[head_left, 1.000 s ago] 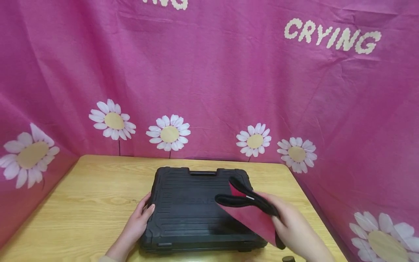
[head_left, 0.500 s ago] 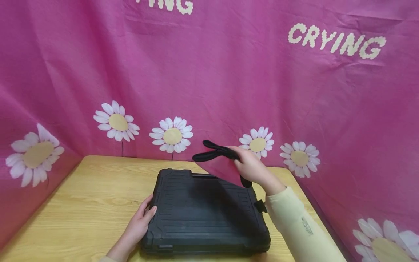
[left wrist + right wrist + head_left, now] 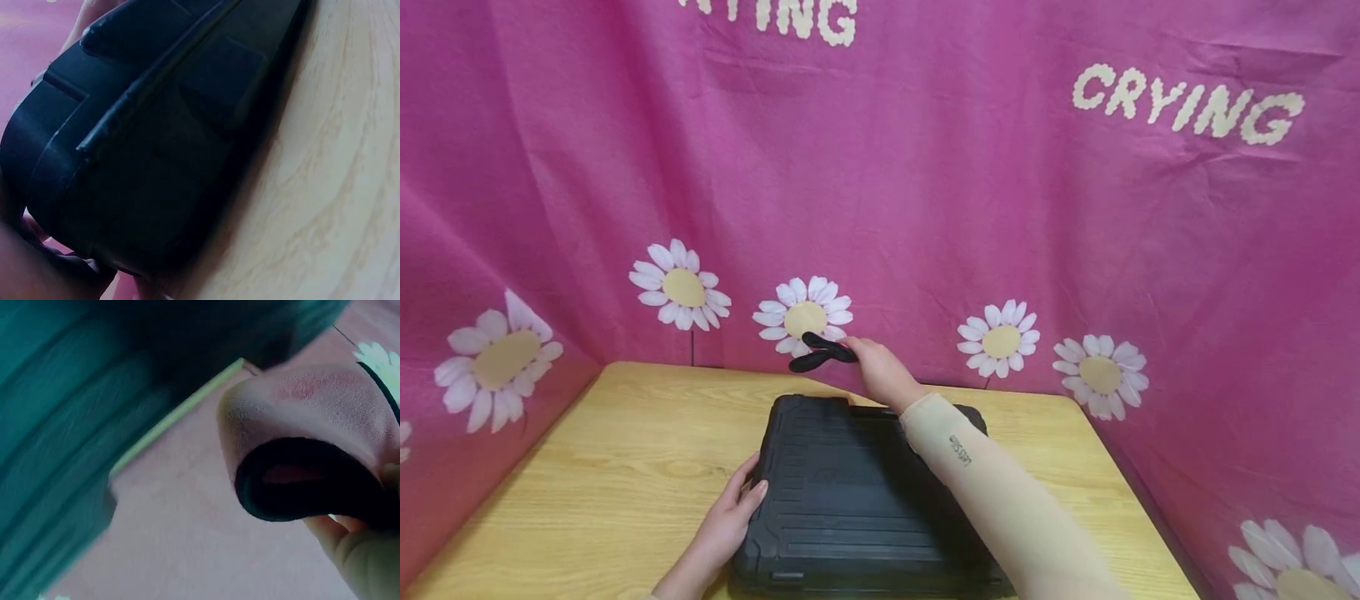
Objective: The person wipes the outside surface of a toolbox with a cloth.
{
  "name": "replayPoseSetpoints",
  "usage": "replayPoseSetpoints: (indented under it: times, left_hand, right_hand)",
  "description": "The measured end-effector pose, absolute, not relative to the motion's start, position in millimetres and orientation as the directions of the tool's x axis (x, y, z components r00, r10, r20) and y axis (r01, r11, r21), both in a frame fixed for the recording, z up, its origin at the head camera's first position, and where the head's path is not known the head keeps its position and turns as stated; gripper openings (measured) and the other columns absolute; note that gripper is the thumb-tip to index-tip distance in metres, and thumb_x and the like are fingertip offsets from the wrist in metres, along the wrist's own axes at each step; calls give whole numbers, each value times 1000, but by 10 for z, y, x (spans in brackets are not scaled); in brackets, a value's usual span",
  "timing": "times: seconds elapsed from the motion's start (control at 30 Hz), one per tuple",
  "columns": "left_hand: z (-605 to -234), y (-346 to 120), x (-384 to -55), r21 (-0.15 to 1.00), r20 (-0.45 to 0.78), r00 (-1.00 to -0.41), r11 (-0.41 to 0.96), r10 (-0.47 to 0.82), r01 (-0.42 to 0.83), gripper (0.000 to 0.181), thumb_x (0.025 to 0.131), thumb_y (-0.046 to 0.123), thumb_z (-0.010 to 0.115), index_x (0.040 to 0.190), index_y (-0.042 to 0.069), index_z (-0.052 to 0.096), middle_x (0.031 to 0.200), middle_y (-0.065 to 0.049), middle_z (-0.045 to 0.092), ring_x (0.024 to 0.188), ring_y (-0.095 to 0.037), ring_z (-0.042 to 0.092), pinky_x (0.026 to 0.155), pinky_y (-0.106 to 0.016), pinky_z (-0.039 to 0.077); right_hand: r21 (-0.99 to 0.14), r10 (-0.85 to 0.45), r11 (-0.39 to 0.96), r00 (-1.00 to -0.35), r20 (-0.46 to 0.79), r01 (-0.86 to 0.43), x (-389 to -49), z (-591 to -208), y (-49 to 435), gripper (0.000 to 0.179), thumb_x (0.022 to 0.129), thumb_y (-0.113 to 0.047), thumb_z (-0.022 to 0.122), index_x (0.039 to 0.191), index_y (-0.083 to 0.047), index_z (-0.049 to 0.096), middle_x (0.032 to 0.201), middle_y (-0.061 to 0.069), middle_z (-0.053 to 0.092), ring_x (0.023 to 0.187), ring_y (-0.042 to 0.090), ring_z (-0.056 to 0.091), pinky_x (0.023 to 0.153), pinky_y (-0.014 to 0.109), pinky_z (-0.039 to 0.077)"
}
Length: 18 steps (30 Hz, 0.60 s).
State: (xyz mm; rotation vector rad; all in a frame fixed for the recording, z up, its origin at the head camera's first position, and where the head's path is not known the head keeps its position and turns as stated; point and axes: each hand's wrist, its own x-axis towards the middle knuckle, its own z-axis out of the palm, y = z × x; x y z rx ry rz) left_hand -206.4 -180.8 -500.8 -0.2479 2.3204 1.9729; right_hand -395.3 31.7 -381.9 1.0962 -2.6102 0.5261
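Observation:
A black plastic carrying case [image 3: 842, 492] with a ribbed lid lies closed on the wooden table. My left hand [image 3: 730, 521] holds its left side, thumb at the lid's edge and fingers along the side wall. Above the case's far edge, my right hand [image 3: 883, 372] grips a folded pink cloth with black edging [image 3: 822, 357]. In the right wrist view the cloth [image 3: 306, 400] bends into a loop with a fuzzy surface, pinched at its right end. The right sleeve and forearm cover much of the lid's right part and some of the case's handle.
The wooden table [image 3: 617, 467] extends on both sides of the case. A pink curtain [image 3: 925, 167] printed with daisies and lettering encloses its back and sides.
My right hand has carried the folded cloth from the case's right side up and left over its far edge. The left hand stays on the case. The head view has shifted slightly.

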Motion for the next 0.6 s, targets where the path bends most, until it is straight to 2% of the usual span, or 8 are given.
replayPoseSetpoints:
  times: [0.17,0.3,0.5,0.6]
  left_hand:
    - [-5003,-1781,-2069,971,-161,-984,166,-72,-171,66,110,35,47,165,11,19,167,-28,22,155,-45,24,122,-61,26]
    - [-4985,-1784,-2048,970,-140,-986,186,-85,-154,65,110,31,47,164,9,20,166,-29,24,154,-45,25,123,-61,25]
    - [-4994,-1792,-2021,975,-123,-988,175,-91,-137,62,110,27,45,164,7,20,167,-29,21,155,-46,22,124,-60,22]
    - [-5000,-1793,-2025,977,-136,-987,155,-85,-148,62,111,27,45,164,7,19,169,-28,16,156,-47,18,125,-61,19]
  right_hand:
    - [-218,-705,619,-657,267,-754,-3909,-3937,95,37,100,4,56,135,-7,62,128,13,71,121,28,67,111,40,49]
    - [-217,-766,572,-610,202,-791,-3858,-3989,-49,36,100,0,59,136,-8,63,128,11,72,121,25,68,112,39,48]
    - [-230,-742,640,-668,65,-733,-3773,-4018,-187,38,99,-6,64,135,-19,67,123,2,74,108,18,68,107,31,51]
    - [-225,-732,657,-680,35,-719,-3758,-4011,-188,36,98,-5,64,132,-18,69,122,2,74,105,17,67,105,30,51]
